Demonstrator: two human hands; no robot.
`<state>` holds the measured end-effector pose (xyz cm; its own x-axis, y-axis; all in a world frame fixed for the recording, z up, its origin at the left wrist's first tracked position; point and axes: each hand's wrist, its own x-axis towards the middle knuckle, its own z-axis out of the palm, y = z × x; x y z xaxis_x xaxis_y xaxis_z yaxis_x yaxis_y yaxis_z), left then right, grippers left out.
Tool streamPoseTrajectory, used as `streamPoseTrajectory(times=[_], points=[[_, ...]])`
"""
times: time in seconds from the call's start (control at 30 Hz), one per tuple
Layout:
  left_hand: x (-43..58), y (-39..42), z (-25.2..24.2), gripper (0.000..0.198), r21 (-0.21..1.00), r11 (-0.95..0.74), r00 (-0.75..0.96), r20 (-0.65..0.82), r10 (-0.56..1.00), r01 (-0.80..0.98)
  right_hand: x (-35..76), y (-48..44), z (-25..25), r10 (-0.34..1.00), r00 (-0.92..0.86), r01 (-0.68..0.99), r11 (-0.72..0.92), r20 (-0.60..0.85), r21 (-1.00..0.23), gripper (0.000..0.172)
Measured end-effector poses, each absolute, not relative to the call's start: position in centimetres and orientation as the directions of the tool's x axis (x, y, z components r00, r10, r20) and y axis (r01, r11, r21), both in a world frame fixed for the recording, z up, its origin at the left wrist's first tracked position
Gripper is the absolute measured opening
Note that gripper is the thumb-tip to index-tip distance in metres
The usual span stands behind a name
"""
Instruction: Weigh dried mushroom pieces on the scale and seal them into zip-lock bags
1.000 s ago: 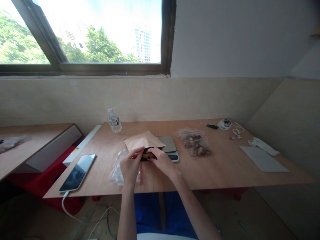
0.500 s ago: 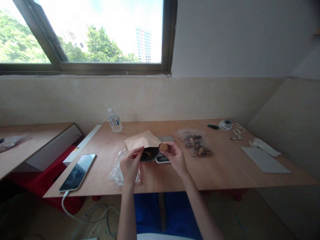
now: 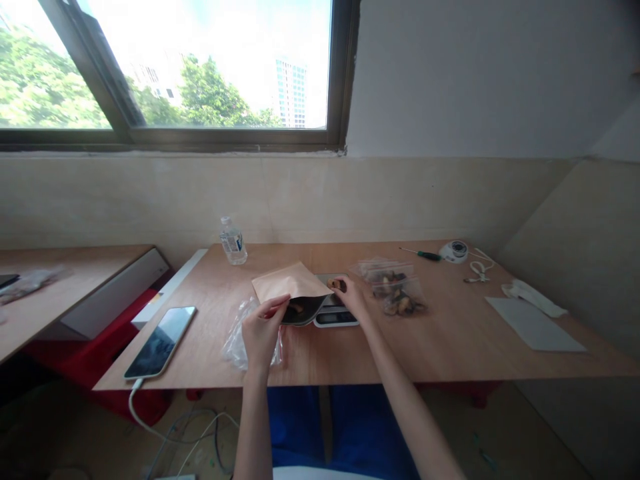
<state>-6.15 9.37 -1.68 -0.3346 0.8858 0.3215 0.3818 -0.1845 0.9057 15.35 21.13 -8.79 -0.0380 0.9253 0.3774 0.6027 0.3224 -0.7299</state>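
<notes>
My left hand [image 3: 263,330] pinches the near edge of a brown kraft paper pouch [image 3: 290,281]. The pouch lies with its dark mouth gaping toward me, and a brown piece [image 3: 299,309] shows inside. Just right of it, my right hand [image 3: 353,300] has its fingertips closed on a chunky brown dried piece [image 3: 335,285], perhaps dried mushroom. That piece is over the plate of a small white digital scale [image 3: 340,320], partly covered by the pouch and my hand. I cannot tell whether it touches the plate.
Clear plastic bags [image 3: 240,340] lie left of my left hand. Zip bags of dark dried pieces [image 3: 400,293] are at right. Farther out are a water bottle [image 3: 233,241], a phone [image 3: 160,343] on a cable, a screwdriver [image 3: 427,256], a dome camera [image 3: 454,251] and a white sheet [image 3: 535,325].
My right hand has carried the brown piece from beside the pouch mouth rightward and away, over the scale. More of the scale's front shows. My left hand stays on the pouch.
</notes>
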Motion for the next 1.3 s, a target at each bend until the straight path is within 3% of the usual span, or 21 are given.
streamPoseTrajectory(times=[0.3, 0.6, 0.9, 1.07, 1.3], points=[[-6.3, 9.7, -2.0, 0.021, 0.923, -0.182, -0.339, 0.3, 0.892, 0.338, 15.7, 21.5, -9.2, 0.91, -0.023, 0.701, 0.309, 0.413, -0.642, 0.039], [-6.2, 9.6, -2.0, 0.021, 0.916, -0.187, -0.335, 0.311, 0.89, 0.355, 16.3, 21.4, -10.1, 0.882, 0.005, 0.773, 0.296, 0.472, -0.561, 0.019], [-6.2, 9.6, -2.1, 0.021, 0.918, -0.183, -0.337, 0.306, 0.89, 0.351, 16.3, 20.9, -9.1, 0.845, 0.076, 0.758, 0.295, 0.529, -0.581, 0.028], [-6.1, 9.5, -1.9, 0.02, 0.909, -0.193, -0.329, 0.322, 0.888, 0.369, 16.0, 22.2, -6.5, 0.927, -0.047, 0.775, 0.27, 0.373, -0.572, 0.038], [-6.3, 9.7, -1.9, 0.02, 0.901, -0.197, -0.341, 0.338, 0.877, 0.386, 15.1, 21.5, -4.0, 0.957, -0.109, 0.797, 0.245, 0.268, -0.552, 0.03]])
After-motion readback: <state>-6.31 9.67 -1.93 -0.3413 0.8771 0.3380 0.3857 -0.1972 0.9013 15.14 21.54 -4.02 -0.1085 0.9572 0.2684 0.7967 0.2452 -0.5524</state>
